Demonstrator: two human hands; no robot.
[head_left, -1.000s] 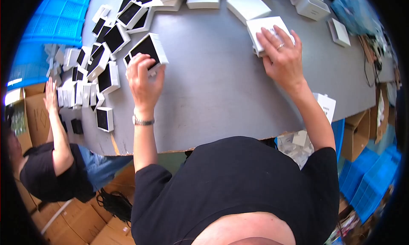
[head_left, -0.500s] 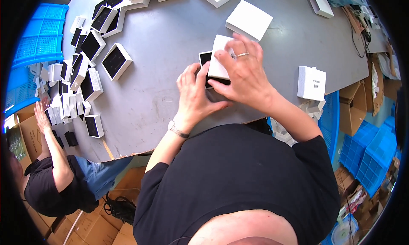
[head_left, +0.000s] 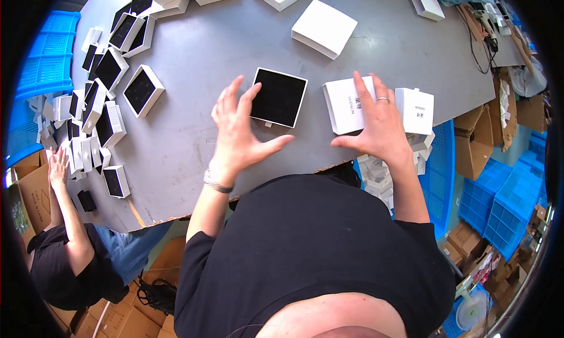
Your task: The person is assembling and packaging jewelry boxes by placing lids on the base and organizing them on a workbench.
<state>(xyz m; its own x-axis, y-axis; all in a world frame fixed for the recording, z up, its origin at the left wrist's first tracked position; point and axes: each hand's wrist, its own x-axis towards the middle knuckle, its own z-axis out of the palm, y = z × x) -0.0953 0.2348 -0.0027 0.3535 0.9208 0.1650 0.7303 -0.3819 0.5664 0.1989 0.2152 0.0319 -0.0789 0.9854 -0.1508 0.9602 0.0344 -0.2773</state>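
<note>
Two bare hands are above a grey, smooth table top [head_left: 194, 56] that has a matte surface. The left hand [head_left: 238, 129] is open, its fingers spread wide, and it holds nothing; its fingertips are just beside the left edge of a square white cardboard tray with a black, soft-looking lining [head_left: 279, 97]. This tray lies flat on the table, in the middle, between both hands. A thin metal bracelet [head_left: 216, 184] goes around the left wrist.

The right hand [head_left: 376, 123] is also open and lies flat with the palm down on a white rectangular cardboard sleeve [head_left: 346, 106], which is just right of the tray, near the front edge of the table. A thin ring [head_left: 382, 99] is on one finger. Touching this hand on its right side stands a second white cardboard box [head_left: 416, 110].

Farther away lies a flat square white lid [head_left: 324, 28]. On the left side of the table many small open white boxes with black insides [head_left: 106, 112] are crowded together, some tilted. At the far left another person's hand [head_left: 57, 166] reaches toward them. Blue plastic crates with grid walls [head_left: 47, 62] stand beyond the table.
</note>
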